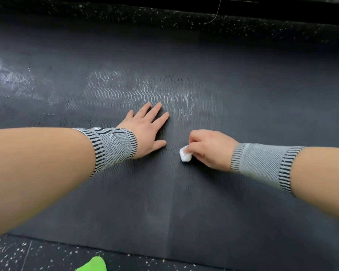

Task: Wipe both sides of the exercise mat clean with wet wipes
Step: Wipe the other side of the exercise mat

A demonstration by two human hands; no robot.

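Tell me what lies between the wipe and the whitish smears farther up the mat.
Nothing visible does. The right hand pinches the balled wipe against the mat; the smears lie straight ahead over bare mat. The left hand rests flat, off to the left.

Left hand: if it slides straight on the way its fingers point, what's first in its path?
Left hand lies flat on the mat; ahead is only the whitish streak on the mat, no object as far as visible.
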